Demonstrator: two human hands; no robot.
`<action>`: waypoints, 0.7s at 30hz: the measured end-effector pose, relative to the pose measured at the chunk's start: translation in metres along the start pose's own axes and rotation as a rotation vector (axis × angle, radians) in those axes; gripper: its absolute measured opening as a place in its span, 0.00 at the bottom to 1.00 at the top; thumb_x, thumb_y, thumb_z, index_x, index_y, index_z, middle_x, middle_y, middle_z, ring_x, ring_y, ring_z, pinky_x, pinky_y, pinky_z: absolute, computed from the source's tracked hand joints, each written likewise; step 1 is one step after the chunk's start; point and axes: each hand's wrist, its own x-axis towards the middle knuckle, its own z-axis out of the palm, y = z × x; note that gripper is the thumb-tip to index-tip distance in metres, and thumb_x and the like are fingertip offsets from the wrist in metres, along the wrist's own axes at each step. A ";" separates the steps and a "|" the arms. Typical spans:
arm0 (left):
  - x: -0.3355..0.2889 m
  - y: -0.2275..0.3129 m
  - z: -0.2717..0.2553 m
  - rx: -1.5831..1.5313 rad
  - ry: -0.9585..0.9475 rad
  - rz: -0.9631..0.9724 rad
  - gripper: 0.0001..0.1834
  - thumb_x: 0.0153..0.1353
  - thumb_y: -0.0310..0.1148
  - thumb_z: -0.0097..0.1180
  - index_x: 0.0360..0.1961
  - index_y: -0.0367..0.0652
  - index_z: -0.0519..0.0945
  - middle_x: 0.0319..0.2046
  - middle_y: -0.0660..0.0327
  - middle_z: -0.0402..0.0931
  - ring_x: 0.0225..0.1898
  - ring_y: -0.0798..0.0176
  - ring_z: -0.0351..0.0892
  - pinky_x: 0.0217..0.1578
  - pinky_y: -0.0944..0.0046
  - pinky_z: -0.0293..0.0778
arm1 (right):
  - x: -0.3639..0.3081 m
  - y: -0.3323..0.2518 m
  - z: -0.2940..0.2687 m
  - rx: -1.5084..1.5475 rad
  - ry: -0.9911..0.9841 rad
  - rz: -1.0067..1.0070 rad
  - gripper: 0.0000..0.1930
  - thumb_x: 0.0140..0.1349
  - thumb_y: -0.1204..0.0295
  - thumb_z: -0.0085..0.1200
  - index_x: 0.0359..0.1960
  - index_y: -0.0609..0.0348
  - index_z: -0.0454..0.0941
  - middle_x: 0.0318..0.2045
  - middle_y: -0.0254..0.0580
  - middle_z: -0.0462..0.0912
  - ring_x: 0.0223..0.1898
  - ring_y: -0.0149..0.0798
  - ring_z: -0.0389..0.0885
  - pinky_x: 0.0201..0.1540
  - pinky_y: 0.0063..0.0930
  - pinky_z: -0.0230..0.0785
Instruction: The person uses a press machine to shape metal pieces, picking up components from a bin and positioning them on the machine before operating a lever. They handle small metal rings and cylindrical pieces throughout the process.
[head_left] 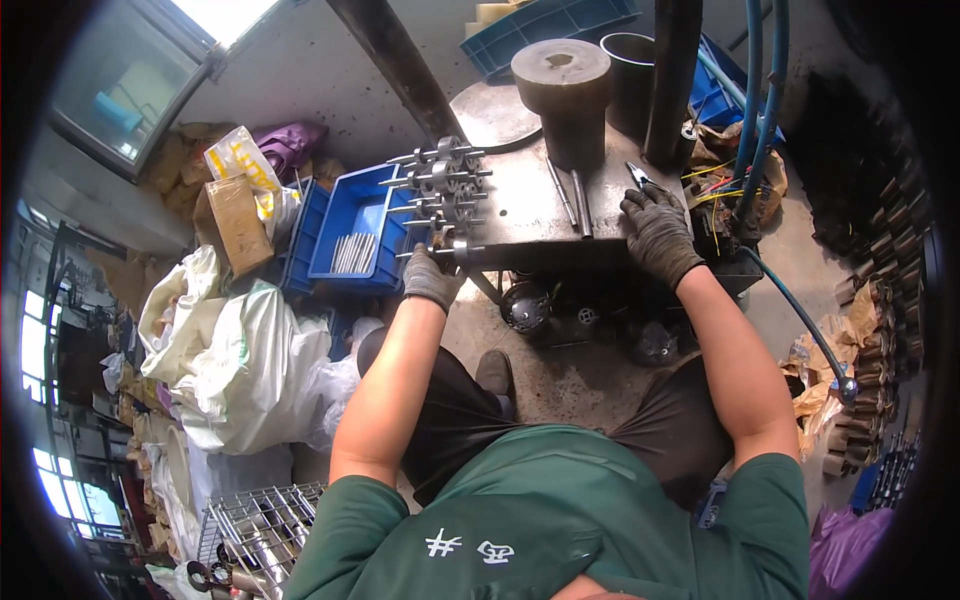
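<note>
My left hand meets the nearest part at the front-left corner of the desk; I can't tell whether its grip closes fully around it. My right hand lies fingers bent beside the pliers, right of 2 rods, its hold hidden. I'd pinch the part near its middle, keep it level and clear the row just behind.
</note>
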 end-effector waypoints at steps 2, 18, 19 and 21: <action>0.010 0.000 0.000 -0.043 0.008 -0.022 0.24 0.78 0.57 0.40 0.53 0.48 0.77 0.46 0.59 0.82 0.49 0.51 0.82 0.49 0.38 0.83 | 0.000 0.002 0.005 0.023 0.019 0.006 0.16 0.67 0.64 0.54 0.53 0.52 0.84 0.60 0.41 0.82 0.67 0.50 0.73 0.73 0.51 0.54; -0.027 -0.108 0.016 1.463 -0.696 1.210 0.12 0.67 0.28 0.61 0.51 0.41 0.82 0.42 0.52 0.80 0.45 0.53 0.84 0.50 0.59 0.79 | -0.007 0.000 -0.008 0.146 0.022 -0.076 0.19 0.56 0.66 0.59 0.50 0.53 0.85 0.53 0.41 0.83 0.58 0.46 0.78 0.71 0.48 0.58; -0.029 -0.107 0.029 1.420 -0.719 1.247 0.15 0.65 0.28 0.62 0.53 0.43 0.81 0.45 0.50 0.79 0.45 0.50 0.83 0.48 0.57 0.80 | -0.009 -0.001 -0.014 0.144 0.031 -0.114 0.18 0.55 0.67 0.60 0.49 0.54 0.85 0.52 0.42 0.84 0.56 0.47 0.79 0.69 0.48 0.59; -0.032 -0.106 0.051 1.645 -0.644 1.365 0.22 0.61 0.29 0.64 0.58 0.48 0.81 0.47 0.49 0.79 0.45 0.47 0.83 0.49 0.54 0.80 | -0.014 -0.003 -0.017 0.134 0.023 -0.144 0.18 0.55 0.69 0.60 0.48 0.54 0.85 0.51 0.43 0.84 0.55 0.48 0.79 0.68 0.47 0.61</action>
